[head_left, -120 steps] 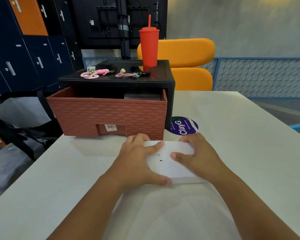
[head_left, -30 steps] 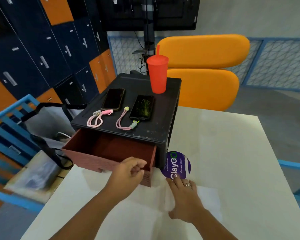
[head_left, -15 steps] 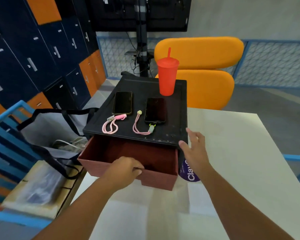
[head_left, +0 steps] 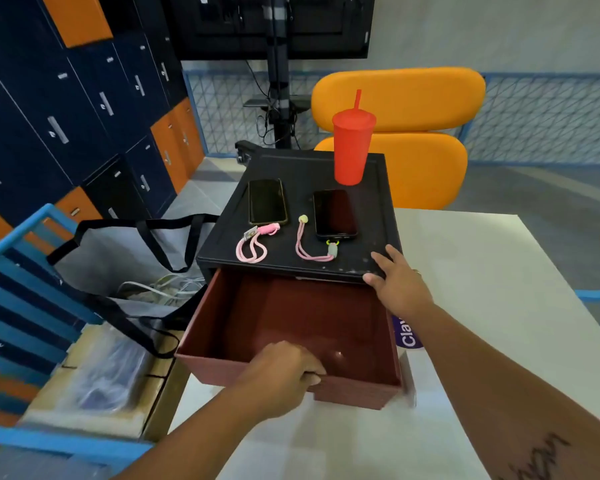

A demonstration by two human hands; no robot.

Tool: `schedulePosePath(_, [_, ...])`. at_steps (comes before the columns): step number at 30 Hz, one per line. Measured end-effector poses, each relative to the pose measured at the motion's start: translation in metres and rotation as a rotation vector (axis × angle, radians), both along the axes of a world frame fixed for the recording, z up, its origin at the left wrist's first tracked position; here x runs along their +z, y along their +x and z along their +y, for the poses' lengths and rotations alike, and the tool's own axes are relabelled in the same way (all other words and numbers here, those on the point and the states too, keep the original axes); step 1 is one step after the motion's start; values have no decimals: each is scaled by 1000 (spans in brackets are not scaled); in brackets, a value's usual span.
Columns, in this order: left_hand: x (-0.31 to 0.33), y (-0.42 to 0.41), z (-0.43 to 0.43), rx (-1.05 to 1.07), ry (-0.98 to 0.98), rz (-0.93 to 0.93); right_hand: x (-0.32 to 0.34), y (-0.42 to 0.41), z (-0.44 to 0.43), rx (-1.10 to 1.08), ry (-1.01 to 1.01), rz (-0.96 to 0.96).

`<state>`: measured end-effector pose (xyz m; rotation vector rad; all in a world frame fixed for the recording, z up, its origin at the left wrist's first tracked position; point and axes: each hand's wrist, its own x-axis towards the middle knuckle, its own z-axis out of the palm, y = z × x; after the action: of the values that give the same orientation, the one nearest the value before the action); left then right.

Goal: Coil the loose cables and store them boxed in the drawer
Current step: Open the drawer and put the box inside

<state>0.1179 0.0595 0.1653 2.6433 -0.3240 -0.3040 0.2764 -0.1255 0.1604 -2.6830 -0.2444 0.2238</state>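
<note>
The reddish-brown drawer (head_left: 222, 313) stands pulled far out of the black cabinet (head_left: 305, 168), and its inside looks bare. My left hand (head_left: 281, 375) grips the drawer's front wall at the handle notch. My right hand (head_left: 395, 285) presses with straight fingers on the cabinet's front right corner. Part of the white box (head_left: 407, 375) shows on the table just right of the drawer front. Loose white cables (head_left: 163, 287) lie in the grey tote bag (head_left: 111, 258) to the left of the table.
On the cabinet top lie two phones (head_left: 267, 201) (head_left: 334, 213), two pink wrist straps (head_left: 252, 244) (head_left: 312, 251) and a red tumbler (head_left: 352, 147). A purple sticker (head_left: 406, 332) is on the white table (head_left: 482, 306). An orange chair (head_left: 413, 133) stands behind; lockers and a blue rack stand at left.
The drawer has slid much farther out under my left hand. My right hand left the white box and came to rest on the cabinet's front right corner.
</note>
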Motion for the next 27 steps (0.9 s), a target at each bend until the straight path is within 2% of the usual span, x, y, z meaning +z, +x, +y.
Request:
schedulePosePath(7, [0, -59, -3, -119, -34, 59, 6, -5, 5, -43, -3, 19])
schedulePosePath(11, [2, -76, -2, -105, -29, 76, 5, -7, 0, 29, 8, 21])
schedulePosePath(14, [6, -83, -1, -99, -16, 76, 2, -14, -19, 75, 213, 103])
schedulePosePath(17, [6, -87, -4, -89, 6, 74, -12, -27, -60, -33, 374, 190])
schedulePosePath(19, [6, -89, -8, -59, 8, 90, -29, -37, -95, -35, 231, 247])
schedulePosePath(23, [11, -91, -19, 27, 68, 90, -60, -60, -150, 98, -374, 369])
schedulePosePath(25, [15, -88, -28, 51, 44, 48, -67, -68, -164, 119, -484, 390])
schedulePosePath(27, [19, -83, -39, 66, 6, 12, -73, -74, -171, 131, -506, 346])
